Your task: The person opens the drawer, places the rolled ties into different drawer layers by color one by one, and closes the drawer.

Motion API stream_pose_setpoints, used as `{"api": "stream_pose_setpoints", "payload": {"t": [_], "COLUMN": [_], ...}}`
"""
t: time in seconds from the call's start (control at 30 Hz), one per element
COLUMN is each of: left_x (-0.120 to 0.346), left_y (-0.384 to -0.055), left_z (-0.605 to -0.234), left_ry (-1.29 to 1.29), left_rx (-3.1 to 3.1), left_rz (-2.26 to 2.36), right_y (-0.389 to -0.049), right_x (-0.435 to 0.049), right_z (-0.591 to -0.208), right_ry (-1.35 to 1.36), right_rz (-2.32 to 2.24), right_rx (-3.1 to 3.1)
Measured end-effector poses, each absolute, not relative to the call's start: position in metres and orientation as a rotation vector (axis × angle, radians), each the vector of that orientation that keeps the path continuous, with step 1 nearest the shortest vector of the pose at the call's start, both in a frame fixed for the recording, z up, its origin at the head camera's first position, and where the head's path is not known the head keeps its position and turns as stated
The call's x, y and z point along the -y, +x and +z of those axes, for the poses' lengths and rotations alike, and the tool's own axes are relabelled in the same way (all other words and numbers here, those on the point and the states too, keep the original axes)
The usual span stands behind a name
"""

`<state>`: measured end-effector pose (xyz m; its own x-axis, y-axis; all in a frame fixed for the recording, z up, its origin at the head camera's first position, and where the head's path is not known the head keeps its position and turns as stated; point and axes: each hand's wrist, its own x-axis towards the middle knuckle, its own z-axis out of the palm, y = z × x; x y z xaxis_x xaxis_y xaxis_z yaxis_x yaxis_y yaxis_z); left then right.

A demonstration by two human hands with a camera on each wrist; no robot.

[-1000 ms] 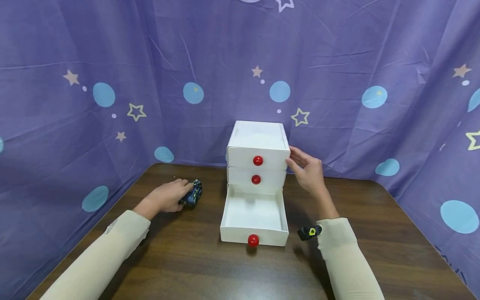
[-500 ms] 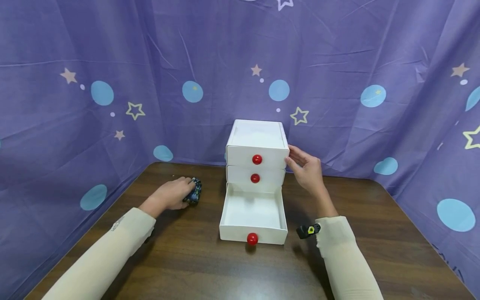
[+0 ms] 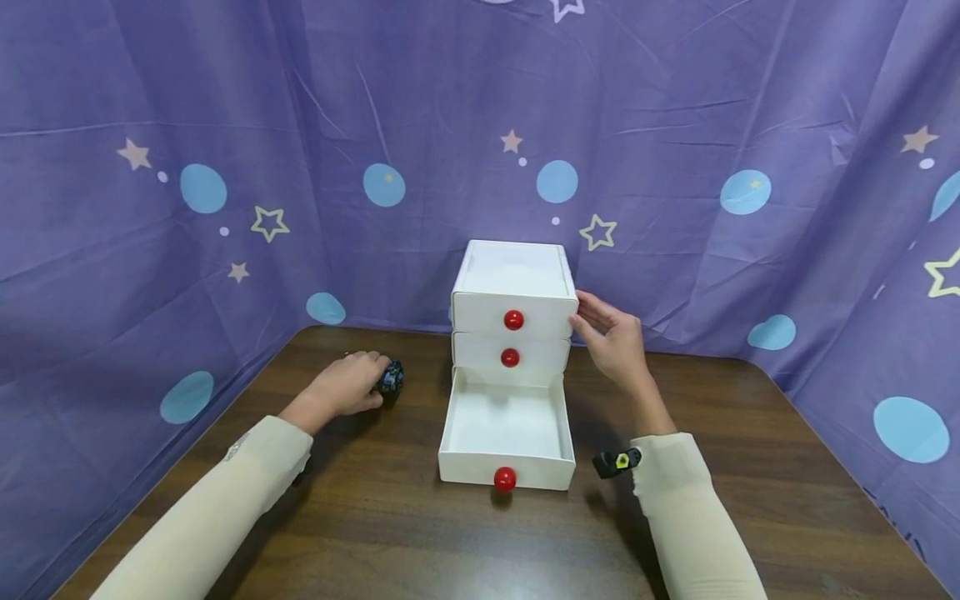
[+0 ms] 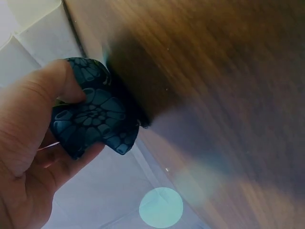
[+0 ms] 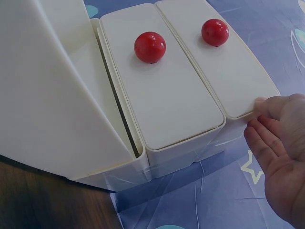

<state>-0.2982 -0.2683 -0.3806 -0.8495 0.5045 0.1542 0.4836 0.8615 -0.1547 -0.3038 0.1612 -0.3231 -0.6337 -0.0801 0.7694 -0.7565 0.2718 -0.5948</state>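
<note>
In the head view my left hand is at the left of the table, holding a small dark blue flower-patterned item. The left wrist view shows the thumb and fingers pinching this patterned item, just off or against the wood; its exact kind is unclear. A white drawer cabinet with red knobs stands mid-table. Its bottom drawer is pulled out with nothing inside. My right hand grips the cabinet's upper right front corner, thumb on the top drawer front, fingers along the side.
The brown wooden table carries the cabinet. A purple curtain with stars and dots hangs behind and at both sides. A black strap piece sits at the right sleeve cuff.
My left hand has shifted slightly to the right and turned with the patterned item, which now shows less beyond the fingers. The right hand and the cabinet stay put.
</note>
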Motion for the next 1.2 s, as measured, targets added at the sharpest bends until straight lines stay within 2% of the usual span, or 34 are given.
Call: {"api": "stream_pose_setpoints", "payload": {"t": [0.4,1.2], "left_x": [0.265,0.231], "left_y": [-0.298,-0.270], "left_z": [-0.368,-0.332], "left_ry": [-0.736,-0.949], "left_rx": [2.653,2.197], "left_rz": [0.131,0.169], "right_y": [-0.303,-0.303], "right_x": [-0.162,-0.161], "right_z": [-0.323,-0.323], "right_ry": [0.746,0.741], "right_rz": [1.394,1.383], "right_rx": [1.932,1.943]}}
